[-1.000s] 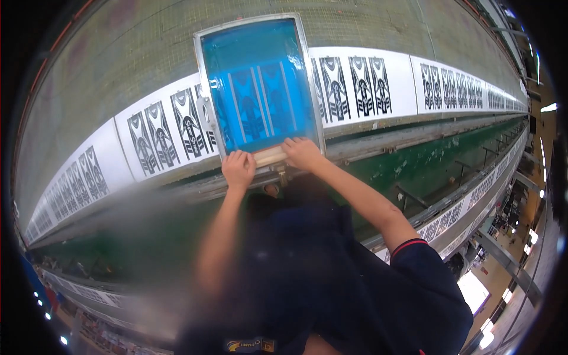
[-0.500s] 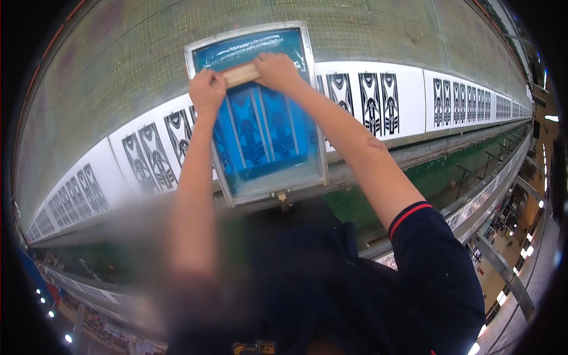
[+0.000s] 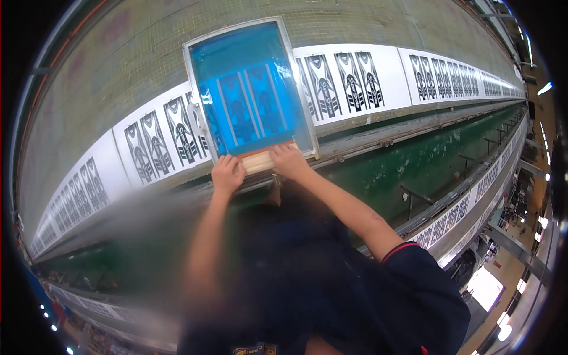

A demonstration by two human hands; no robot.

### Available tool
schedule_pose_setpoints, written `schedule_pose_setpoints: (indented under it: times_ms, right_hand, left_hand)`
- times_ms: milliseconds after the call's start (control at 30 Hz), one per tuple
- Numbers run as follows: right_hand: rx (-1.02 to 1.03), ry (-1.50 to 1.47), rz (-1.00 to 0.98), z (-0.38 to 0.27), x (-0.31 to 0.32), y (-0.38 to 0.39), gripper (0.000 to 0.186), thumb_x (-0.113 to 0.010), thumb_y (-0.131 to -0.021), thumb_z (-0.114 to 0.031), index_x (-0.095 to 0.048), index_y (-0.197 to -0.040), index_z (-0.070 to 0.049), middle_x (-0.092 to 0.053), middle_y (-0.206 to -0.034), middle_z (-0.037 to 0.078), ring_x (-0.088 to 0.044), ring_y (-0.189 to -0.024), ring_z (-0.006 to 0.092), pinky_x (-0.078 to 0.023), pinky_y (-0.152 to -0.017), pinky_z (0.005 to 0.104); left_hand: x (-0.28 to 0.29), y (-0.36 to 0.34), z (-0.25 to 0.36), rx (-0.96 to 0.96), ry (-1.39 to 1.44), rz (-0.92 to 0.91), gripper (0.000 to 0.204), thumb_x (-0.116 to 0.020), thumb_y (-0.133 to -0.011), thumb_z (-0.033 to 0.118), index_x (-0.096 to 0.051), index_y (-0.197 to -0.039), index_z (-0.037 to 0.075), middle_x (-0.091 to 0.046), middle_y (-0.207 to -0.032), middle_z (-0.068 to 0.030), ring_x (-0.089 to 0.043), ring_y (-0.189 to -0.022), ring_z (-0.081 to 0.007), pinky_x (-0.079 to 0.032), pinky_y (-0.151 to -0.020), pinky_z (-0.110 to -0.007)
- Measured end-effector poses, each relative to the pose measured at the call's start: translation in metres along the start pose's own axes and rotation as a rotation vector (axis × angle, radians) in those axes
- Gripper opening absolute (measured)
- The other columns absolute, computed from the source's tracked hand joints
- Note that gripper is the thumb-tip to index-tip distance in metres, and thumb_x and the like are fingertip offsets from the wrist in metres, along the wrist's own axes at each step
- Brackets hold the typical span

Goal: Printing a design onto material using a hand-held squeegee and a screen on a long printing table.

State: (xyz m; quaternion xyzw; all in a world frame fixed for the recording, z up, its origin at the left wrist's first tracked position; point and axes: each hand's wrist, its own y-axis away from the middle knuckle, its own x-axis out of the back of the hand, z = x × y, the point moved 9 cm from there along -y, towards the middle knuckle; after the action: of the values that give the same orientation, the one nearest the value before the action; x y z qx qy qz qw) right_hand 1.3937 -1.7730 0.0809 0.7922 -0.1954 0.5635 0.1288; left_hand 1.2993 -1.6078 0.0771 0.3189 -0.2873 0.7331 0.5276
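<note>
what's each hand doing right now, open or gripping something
Left hand: closed on the wooden squeegee at the near edge of the blue screen frame.
Right hand: closed on the same squeegee.

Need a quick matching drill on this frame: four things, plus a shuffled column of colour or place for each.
Things:
1. printing screen
2. wooden squeegee
3. white fabric strip
4. left hand

Descriptions:
A. carries rows of black printed motifs
B. blue mesh in a pale frame
C. grips the squeegee's left end
D. lies along the screen's near edge, under both hands

Pairs: 1-B, 2-D, 3-A, 4-C
</note>
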Motion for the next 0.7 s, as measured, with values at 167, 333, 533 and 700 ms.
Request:
schedule_pose_setpoints:
  times_ms: [167,333,533,700]
  right_hand:
    - [0.006,0.062,0.024,0.018,0.008,0.016,0.030,-0.077,-0.075,-0.018,-0.065,-0.099,-0.006,-0.063,-0.101,0.007,-0.067,-0.099,0.0261,-0.057,-0.084,0.0384]
    - [0.170,0.019,0.024,-0.002,0.032,-0.004,0.016,-0.069,-0.080,-0.014,-0.063,-0.094,-0.007,-0.064,-0.098,0.008,-0.069,-0.094,0.0266,-0.057,-0.083,0.0403]
    - [0.119,0.026,0.003,0.078,0.066,0.059,0.036,-0.070,-0.080,-0.019,-0.066,-0.113,-0.005,-0.069,-0.111,0.008,-0.069,-0.104,0.0268,-0.056,-0.089,0.0398]
    - [0.115,0.116,0.129,0.124,0.098,0.111,0.045,-0.063,-0.083,-0.014,-0.066,-0.126,-0.003,-0.069,-0.116,0.010,-0.068,-0.108,0.0267,-0.057,-0.092,0.0384]
  left_hand:
    - [0.059,-0.079,-0.026,-0.013,-0.153,0.328,0.026,-0.071,-0.093,0.032,-0.077,-0.108,0.012,-0.068,-0.098,-0.0113,-0.063,-0.105,-0.0332,-0.047,-0.096,-0.051]
    - [0.078,-0.121,-0.204,0.889,0.654,0.378,0.042,-0.052,-0.104,0.041,-0.078,-0.116,0.010,-0.072,-0.101,-0.0159,-0.068,-0.094,-0.0318,-0.054,-0.080,-0.051]
    - [0.027,-0.198,-0.037,0.630,0.322,0.505,0.035,-0.053,-0.100,0.030,-0.081,-0.108,0.011,-0.077,-0.113,-0.0146,-0.071,-0.107,-0.0337,-0.051,-0.097,-0.041]
    - [-0.053,-0.201,0.000,0.759,0.344,0.567,0.031,-0.057,-0.100,0.029,-0.081,-0.101,0.010,-0.078,-0.098,-0.0136,-0.072,-0.095,-0.0292,-0.052,-0.088,-0.038]
